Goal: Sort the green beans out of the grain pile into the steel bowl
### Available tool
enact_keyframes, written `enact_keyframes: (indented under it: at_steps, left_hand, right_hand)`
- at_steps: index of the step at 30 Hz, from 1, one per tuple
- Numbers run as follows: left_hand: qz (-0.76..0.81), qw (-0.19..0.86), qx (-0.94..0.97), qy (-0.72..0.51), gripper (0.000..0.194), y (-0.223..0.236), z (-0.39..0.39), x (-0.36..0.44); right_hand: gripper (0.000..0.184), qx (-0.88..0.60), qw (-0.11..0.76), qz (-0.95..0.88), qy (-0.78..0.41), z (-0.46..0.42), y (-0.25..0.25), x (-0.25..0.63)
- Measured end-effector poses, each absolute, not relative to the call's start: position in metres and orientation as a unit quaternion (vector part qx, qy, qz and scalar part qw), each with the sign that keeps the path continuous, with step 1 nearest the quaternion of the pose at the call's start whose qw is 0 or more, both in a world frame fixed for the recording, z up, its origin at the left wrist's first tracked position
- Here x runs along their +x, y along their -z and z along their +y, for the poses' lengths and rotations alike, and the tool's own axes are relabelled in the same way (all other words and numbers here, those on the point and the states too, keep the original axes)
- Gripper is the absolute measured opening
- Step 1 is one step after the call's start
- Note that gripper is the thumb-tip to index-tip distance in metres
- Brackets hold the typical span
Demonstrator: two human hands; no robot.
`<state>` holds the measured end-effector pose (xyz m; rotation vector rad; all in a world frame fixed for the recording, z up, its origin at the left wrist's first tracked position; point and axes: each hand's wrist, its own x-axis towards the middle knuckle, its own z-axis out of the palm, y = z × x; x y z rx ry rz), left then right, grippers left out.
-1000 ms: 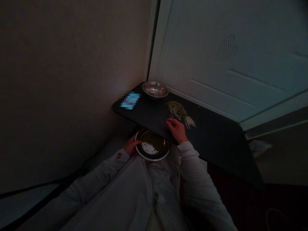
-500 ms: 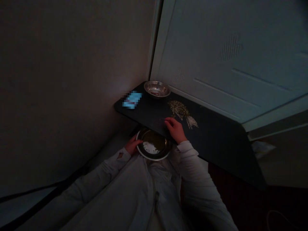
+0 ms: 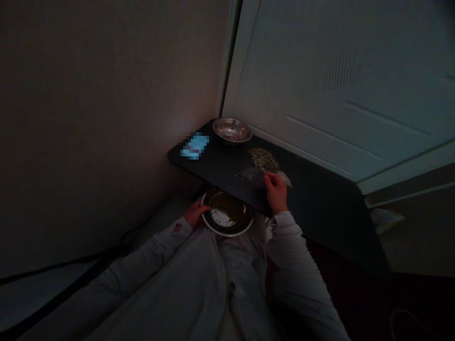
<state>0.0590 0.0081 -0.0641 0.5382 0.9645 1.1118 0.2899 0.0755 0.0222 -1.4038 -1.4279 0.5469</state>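
My left hand [image 3: 195,213] grips the left rim of a metal bowl [image 3: 228,233], thumb over the edge. The bowl is just below the table's front edge, with dark greenish and white contents inside. Over the table, my right hand [image 3: 276,192] is closed on a thin translucent plastic piece [image 3: 253,175], whose exact kind I cannot make out. Beyond that hand lies a pile of greenish grains [image 3: 263,158]. White grains [image 3: 285,178] adjoin it, partly behind my fingers. A few pale stray grains [image 3: 240,177] lie left of the plastic piece.
A second metal bowl [image 3: 232,131] stands at the back corner of the dark table [image 3: 334,213]. To its left, a lit, pixelated phone-like screen [image 3: 195,146] lies on the tabletop. Walls rise on the left, and a pale panel with heart patterns [image 3: 341,71] stands behind the table.
My right hand has moved right along the table with the plastic piece, closer to the white grains. Stray grains now show to its left. My left hand and the bowl stay put.
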Motion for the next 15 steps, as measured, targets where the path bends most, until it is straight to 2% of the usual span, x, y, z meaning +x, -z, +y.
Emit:
enact_keyframes:
  at_steps: [9,15]
  left_hand:
    - [0.430,0.709,0.242,-0.504,0.058,0.0580,0.0071,0.0601]
    - [0.440,0.707,0.239,-0.500,0.058,0.0569,0.0074,0.0605]
  right_hand:
    - [0.025,-0.632,0.501,-0.568,-0.165,0.0725,-0.0197,0.2911]
    - [0.023,-0.616,0.505,-0.574,-0.191,0.0719,-0.0204,0.2910]
